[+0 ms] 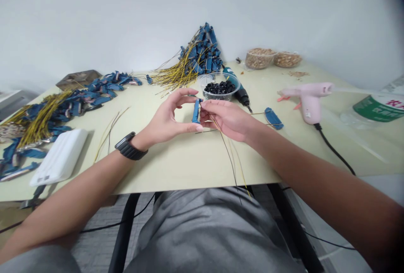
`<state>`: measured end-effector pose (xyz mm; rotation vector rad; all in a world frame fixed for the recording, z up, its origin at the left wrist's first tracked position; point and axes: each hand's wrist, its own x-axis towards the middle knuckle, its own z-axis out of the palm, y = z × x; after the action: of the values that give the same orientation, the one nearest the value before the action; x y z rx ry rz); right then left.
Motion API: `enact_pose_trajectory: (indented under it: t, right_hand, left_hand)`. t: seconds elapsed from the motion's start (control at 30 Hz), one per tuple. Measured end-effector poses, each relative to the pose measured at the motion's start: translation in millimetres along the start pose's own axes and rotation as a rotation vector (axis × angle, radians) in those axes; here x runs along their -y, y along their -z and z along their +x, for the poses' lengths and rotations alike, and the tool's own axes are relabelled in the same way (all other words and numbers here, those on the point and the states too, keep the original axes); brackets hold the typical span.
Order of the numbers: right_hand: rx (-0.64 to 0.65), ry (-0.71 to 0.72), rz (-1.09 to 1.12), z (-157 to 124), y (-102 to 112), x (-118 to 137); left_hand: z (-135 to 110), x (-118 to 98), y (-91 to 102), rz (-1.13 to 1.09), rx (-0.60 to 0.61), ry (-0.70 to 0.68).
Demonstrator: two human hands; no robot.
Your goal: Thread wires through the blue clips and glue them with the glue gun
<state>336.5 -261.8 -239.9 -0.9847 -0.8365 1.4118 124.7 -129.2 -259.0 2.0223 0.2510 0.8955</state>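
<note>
Between the thumb and fingers of my left hand [168, 117] a small blue plastic part [196, 112] is held upright, one end at the thumb and the other near the index finger. My right hand [225, 117] pinches at the part's right side, where thin dark and yellow wires [229, 154] run down over the table edge. The exact spot under the right fingertips is hidden. Just behind the hands stands a clear round tub [220, 92] of small black pieces. Another blue part [273, 118] with wires lies right of my right hand.
A blue-and-black electric screwdriver [236, 86] leans by the tub. Piles of wired blue parts [202, 50] lie at the back and left. A white power bank [59, 155] is at left. On the right are a pink glue gun [311, 98], a green-labelled bottle [377, 108] and tubs [260, 59].
</note>
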Motion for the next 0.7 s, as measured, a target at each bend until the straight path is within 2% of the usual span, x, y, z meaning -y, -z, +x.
enact_pose_trajectory:
  t: [0.17, 0.33, 0.5, 0.7]
  right_hand:
    - [-0.056, 0.035, -0.063, 0, -4, 2]
    - [-0.072, 0.090, -0.125, 2, -1, 0]
    - [-0.069, 0.109, -0.128, 5, 1, -1]
    - [-0.073, 0.111, -0.114, 5, 1, 0]
  left_hand:
    - [-1, 4, 2.2, 0.103, 0.023, -0.075]
    - [-1, -5, 1.6, 0.221, 0.049, -0.104]
    - [-1, -9, 1.5, 0.330, 0.073, -0.193]
    - [-2, -5, -0.3, 0.356, 0.066, -0.179]
